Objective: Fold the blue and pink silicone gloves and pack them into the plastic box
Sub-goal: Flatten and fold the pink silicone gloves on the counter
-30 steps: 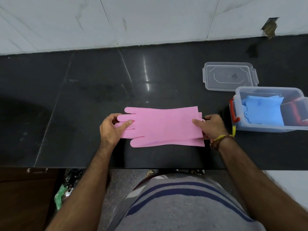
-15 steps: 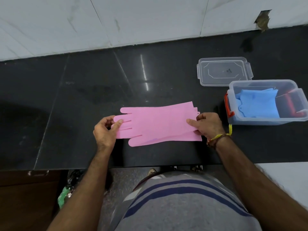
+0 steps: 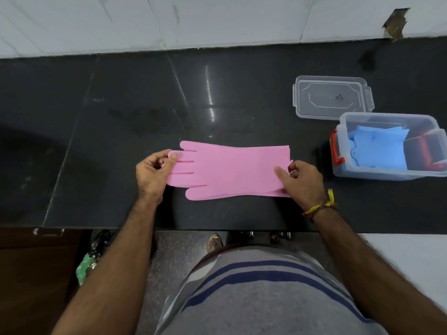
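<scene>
Lifted slightly since before, pink gloves (image 3: 232, 169) stay pinched in left hand (image 3: 151, 176) and right hand (image 3: 302, 182) grip.

A single wide-angle head camera looks steeply down at the black countertop (image 3: 121, 117) from close above, with the wearer's striped shirt (image 3: 266, 293) filling the lower frame.
</scene>
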